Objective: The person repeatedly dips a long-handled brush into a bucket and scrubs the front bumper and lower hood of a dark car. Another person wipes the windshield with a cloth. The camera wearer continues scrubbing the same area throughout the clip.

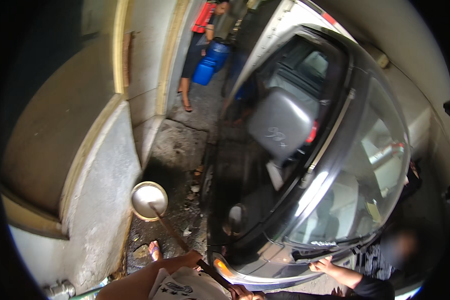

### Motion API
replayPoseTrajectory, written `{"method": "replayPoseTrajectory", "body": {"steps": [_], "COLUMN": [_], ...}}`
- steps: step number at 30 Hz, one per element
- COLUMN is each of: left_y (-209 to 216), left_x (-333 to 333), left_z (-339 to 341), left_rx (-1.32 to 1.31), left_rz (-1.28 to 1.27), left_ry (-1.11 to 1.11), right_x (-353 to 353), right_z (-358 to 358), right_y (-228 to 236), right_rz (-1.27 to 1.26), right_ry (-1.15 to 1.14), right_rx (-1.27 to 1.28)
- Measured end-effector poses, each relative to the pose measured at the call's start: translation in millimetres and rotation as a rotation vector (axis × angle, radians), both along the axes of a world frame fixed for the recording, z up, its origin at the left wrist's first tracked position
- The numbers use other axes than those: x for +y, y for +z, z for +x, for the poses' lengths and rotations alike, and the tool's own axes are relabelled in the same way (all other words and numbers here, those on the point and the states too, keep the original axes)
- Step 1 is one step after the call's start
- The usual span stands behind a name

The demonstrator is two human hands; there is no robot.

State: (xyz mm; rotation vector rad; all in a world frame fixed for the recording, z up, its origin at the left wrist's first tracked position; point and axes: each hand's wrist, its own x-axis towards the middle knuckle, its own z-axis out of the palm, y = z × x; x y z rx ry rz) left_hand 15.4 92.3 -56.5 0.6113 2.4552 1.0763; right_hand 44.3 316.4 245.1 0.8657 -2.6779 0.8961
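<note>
My left hand point(192, 258) is closed around a long brown wooden pole point(177, 237). Lower down, at the bottom edge of the picture, my right hand point(241, 292) grips the same pole near its close end, partly cut off. From my hands the pole slants away to the left. Its far end reaches inside the rim of a round vessel point(144, 194) with a gold-coloured edge and a pale, shiny inside. Whether the pole is fixed to the vessel or only rests in it, I cannot tell.
A dark truck cab point(280, 242) with a large side mirror point(282, 120) fills the right. Another person's hand point(322, 265) touches its front. Ahead, someone carries blue containers point(211, 62) along the wet passage. A grey wall point(97, 200) borders the left; a sandalled foot point(156, 251) stands below.
</note>
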Motion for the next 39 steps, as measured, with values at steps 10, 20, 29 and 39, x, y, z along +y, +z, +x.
{"method": "replayPoseTrajectory", "body": {"steps": [10, 20, 29, 39], "left_y": [180, 21, 24, 212], "left_x": [-135, -71, -11, -114], "left_z": [-104, -35, -14, -90], "left_rx": [0.068, 0.316, 0.180, 0.294], "left_rz": [0.339, 0.352, -0.057, 0.390], "left_ry": [0.478, 0.524, 0.169, 0.651], "right_x": [-155, -89, -2, -182], "right_z": [-145, -53, 3, -147], "right_y": [167, 32, 8, 235], "right_rz": [0.065, 0.114, -0.073, 0.025], "right_ry": [0.202, 0.055, -0.129, 0.156], "right_rx": [0.154, 0.070, -0.068, 0.166]}}
